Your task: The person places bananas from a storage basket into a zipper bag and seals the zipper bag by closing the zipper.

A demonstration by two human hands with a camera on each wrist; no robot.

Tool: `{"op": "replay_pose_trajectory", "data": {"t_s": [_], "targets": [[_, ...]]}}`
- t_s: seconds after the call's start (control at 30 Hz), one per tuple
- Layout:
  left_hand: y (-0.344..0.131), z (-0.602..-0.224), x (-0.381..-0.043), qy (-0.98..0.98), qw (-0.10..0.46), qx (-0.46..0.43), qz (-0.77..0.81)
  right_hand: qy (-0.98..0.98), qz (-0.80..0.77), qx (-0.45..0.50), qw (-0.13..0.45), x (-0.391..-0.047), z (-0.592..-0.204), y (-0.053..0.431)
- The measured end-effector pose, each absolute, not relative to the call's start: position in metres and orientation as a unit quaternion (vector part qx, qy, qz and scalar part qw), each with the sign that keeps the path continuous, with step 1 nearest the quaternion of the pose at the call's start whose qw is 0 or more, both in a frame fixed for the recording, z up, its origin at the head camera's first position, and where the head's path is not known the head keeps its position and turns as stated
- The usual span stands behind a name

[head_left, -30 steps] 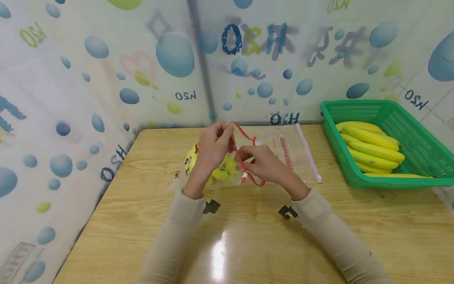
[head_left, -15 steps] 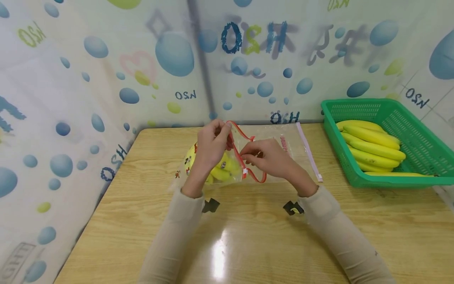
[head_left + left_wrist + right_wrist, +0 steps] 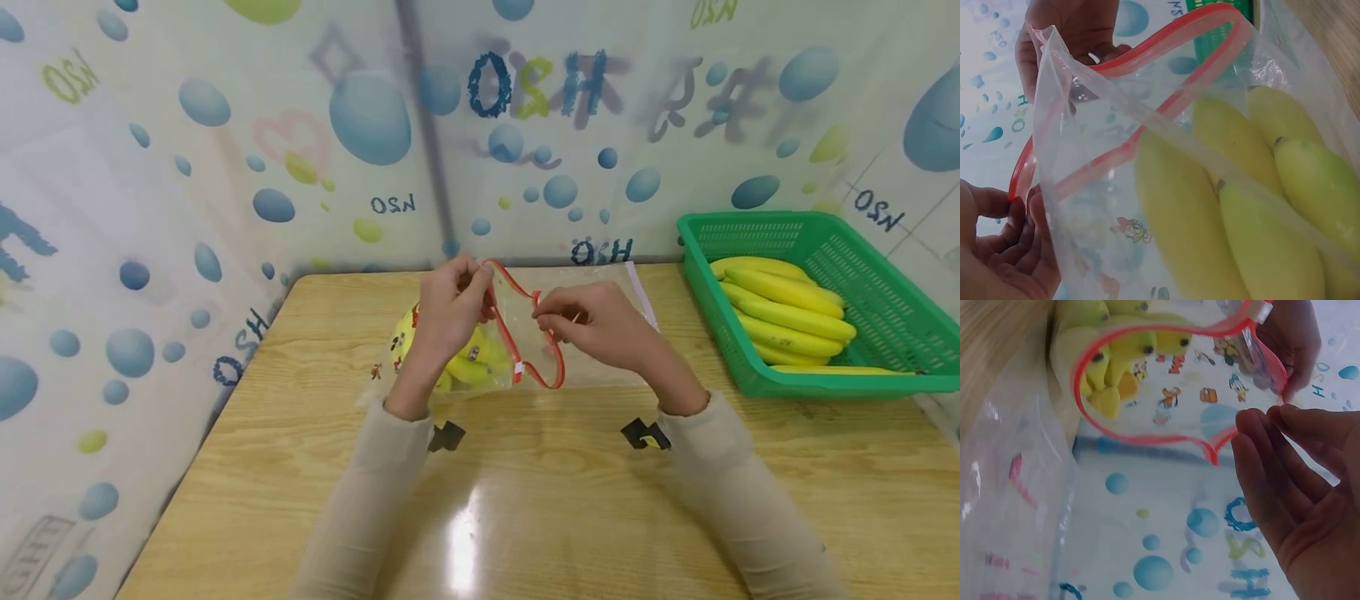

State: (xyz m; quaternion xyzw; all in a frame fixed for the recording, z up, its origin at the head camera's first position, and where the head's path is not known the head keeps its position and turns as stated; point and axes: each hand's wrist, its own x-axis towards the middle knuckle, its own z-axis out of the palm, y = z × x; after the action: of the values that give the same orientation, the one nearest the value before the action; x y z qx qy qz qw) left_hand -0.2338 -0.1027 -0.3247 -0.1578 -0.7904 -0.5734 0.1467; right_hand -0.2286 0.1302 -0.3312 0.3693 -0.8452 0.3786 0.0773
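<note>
A clear zip bag with a red rim point(image 3: 555, 375) and small cartoon prints lies on its side, several yellow bananas point(image 3: 1179, 219) inside. Thumb and fingertips of my left hand point(image 3: 447, 312) pinch the bag's red rim at its far corner. The mouth of the bag gapes into a loop facing right. My right hand point(image 3: 600, 325) is at the opposite side of that loop, thumb and index tips close together and overlapping the red rim point(image 3: 1147, 440). Whether it grips the rim I cannot tell. A white slider point(image 3: 518, 367) sits at the near corner.
A second clear bag with a lilac zip edge point(image 3: 642, 293) lies flat beneath and to the right of the hands. At the right stands a green basket point(image 3: 712, 333) with several bananas point(image 3: 787, 312). A printed curtain point(image 3: 337, 225) hangs behind the wooden table point(image 3: 300, 467).
My right hand has moved to the right, from close beside the left part of the rim to the loop's right side. The left hand keeps its place on the rim.
</note>
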Motion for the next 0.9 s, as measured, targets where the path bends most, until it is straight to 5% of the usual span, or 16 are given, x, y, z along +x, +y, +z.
{"op": "replay_pose_trajectory", "data": {"t_s": [0.37,0.67,0.9], "targets": [[-0.107,-0.326,-0.232,-0.802,0.141,-0.152,-0.560,-0.893,0.262,0.346,0.123,-0.236,-0.281,0.193],[-0.109,-0.329,-0.231,-0.809,0.136,-0.153,-0.551,-0.962,0.194,0.186,0.056,-0.288,-0.248,0.278],[-0.108,-0.331,-0.229,-0.807,0.131,-0.149,-0.556,-0.977,0.180,0.101,-0.050,-0.329,-0.269,0.366]]}}
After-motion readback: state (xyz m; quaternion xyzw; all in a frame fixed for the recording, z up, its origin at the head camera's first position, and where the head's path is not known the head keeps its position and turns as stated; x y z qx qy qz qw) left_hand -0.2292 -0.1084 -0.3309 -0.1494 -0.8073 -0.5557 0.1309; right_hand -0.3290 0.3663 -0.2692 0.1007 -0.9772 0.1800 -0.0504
